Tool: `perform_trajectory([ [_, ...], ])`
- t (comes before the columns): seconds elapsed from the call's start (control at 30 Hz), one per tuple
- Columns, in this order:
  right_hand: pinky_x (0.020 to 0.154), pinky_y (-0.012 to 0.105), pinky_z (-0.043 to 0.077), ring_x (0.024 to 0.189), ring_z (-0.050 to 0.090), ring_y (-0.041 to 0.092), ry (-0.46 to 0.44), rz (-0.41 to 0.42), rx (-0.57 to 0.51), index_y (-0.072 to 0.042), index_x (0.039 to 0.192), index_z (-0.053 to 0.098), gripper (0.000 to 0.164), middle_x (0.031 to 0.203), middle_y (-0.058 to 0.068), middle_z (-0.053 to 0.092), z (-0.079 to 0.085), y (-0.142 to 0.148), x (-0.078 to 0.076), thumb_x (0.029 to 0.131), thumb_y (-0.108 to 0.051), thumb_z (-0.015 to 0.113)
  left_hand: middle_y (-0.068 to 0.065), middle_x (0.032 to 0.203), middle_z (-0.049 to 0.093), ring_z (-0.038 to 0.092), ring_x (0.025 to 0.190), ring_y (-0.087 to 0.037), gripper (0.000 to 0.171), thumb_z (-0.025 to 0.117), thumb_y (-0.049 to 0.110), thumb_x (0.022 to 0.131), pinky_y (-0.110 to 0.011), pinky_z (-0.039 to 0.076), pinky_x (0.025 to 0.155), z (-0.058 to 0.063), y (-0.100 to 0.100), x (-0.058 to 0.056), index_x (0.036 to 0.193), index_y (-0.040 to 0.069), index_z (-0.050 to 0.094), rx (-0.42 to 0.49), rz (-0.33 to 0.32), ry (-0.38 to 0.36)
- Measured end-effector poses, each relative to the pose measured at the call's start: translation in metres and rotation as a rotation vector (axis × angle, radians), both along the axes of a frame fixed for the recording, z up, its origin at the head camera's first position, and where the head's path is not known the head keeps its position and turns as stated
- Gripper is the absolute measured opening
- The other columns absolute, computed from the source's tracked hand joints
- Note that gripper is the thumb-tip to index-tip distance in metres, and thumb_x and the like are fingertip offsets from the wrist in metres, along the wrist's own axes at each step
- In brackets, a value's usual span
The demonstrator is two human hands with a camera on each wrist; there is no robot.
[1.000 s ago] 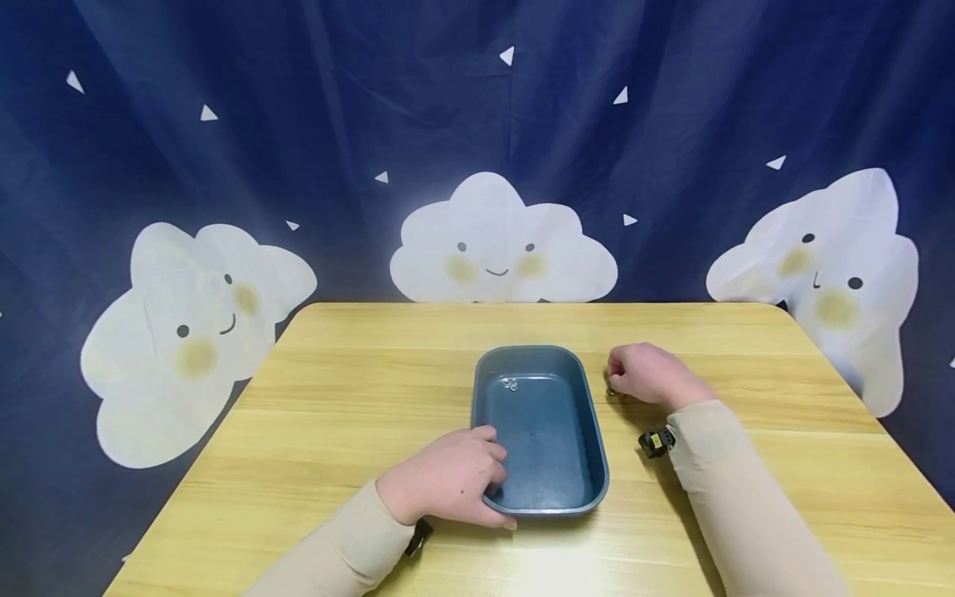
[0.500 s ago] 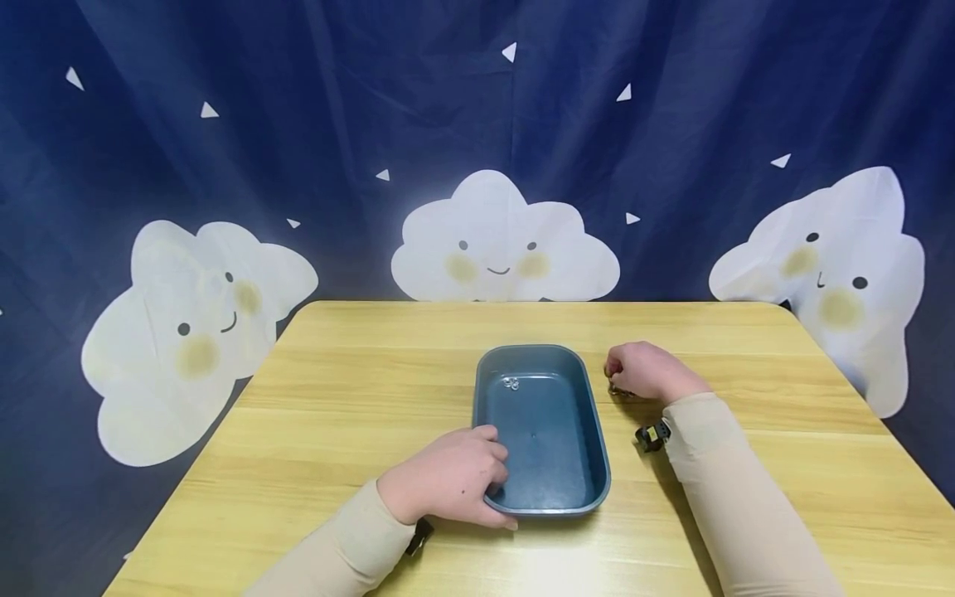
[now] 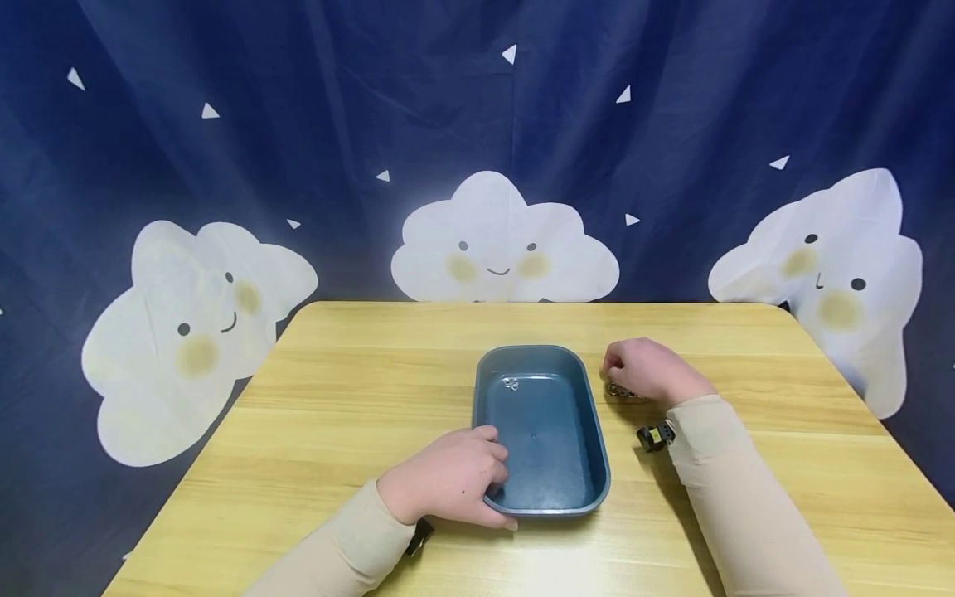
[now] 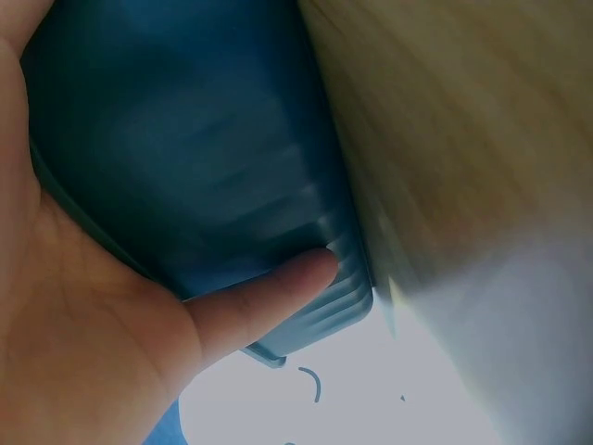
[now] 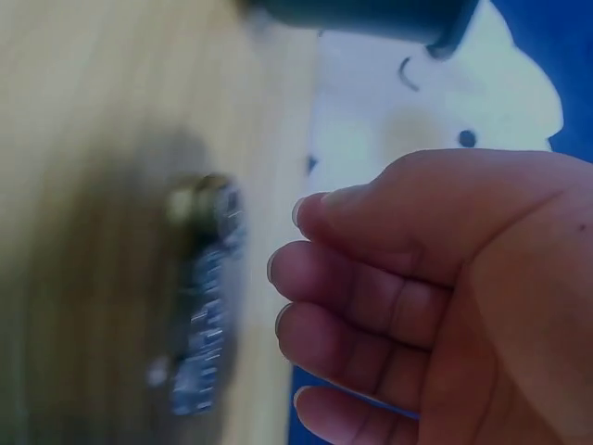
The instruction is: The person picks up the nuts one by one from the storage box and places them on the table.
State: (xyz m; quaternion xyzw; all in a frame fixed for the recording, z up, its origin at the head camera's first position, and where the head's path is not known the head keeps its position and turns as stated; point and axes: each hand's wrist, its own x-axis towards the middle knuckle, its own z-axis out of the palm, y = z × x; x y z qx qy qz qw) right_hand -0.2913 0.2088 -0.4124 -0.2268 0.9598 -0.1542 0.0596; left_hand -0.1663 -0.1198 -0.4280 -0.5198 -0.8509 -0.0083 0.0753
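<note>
My left hand (image 3: 448, 477) grips the near left corner of a dark blue plastic tray (image 3: 530, 360), fingers over the rim. The left wrist view has a straight digit against the ribbed outer wall of the tray (image 4: 185, 139). Inside, near the back left, lie a few tiny clear or silvery rings (image 3: 511, 384). Right of the tray, my right hand (image 3: 651, 370) hovers with loosely bent fingers over a small pile of shiny metal (image 3: 621, 390). In the right wrist view this metal (image 5: 206, 315), blurred, looks chain-like with a round gold-and-silver end. Nothing shows between the fingertips, which stand apart from it.
Both hands work over a light wooden table (image 3: 358, 356). Behind it hangs a dark blue curtain (image 3: 336, 99) printed with white smiling clouds. A small black camera (image 3: 655, 438) is strapped at the right wrist.
The right hand has shifted slightly around the metal, and more of the metal now shows beneath the fingers. The left hand, the tray and the rings in it have stayed put.
</note>
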Motion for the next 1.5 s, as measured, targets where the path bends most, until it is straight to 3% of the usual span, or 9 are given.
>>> perform_trajectory([
  [0.37,0.076,0.042,0.048,0.075,0.058,0.017,0.108,0.058,-0.010,-0.015,0.096,0.071,0.011,0.086,-0.005,0.066,0.032,-0.025,0.012,0.092,-0.014,0.061,0.015,0.063,0.031,0.029,0.067,-0.012,0.056,0.070,0.071,0.078,-0.022,0.026,0.063,0.001,0.000,0.000,0.056,0.027,0.044,0.002,-0.018,0.006],
  [0.77,0.072,0.037,0.047,0.072,0.055,0.015,0.128,0.125,-0.005,-0.017,0.095,0.071,0.006,0.084,-0.007,0.063,0.047,-0.061,0.021,0.093,-0.016,0.065,0.016,0.065,0.034,0.031,0.068,-0.011,0.054,0.070,0.072,0.077,-0.022,0.027,0.061,0.000,0.000,0.000,0.057,0.026,0.049,-0.002,-0.007,-0.001],
  [1.2,0.063,0.034,0.038,0.066,0.047,0.017,0.105,0.219,0.014,-0.019,0.082,0.063,0.011,0.072,-0.005,0.053,0.046,-0.103,0.019,0.091,-0.013,0.062,0.016,0.063,0.033,0.031,0.069,-0.011,0.054,0.071,0.071,0.078,-0.021,0.029,0.062,0.000,-0.001,-0.001,0.056,0.027,0.048,-0.009,-0.003,-0.020],
  [1.5,0.064,0.035,0.046,0.066,0.053,0.015,0.038,0.220,0.078,-0.021,0.083,0.067,0.011,0.078,-0.006,0.061,0.033,-0.123,0.013,0.092,-0.016,0.061,0.015,0.064,0.034,0.030,0.067,-0.012,0.055,0.070,0.071,0.077,-0.023,0.027,0.062,0.000,-0.001,-0.001,0.056,0.026,0.047,0.002,-0.019,-0.003],
])
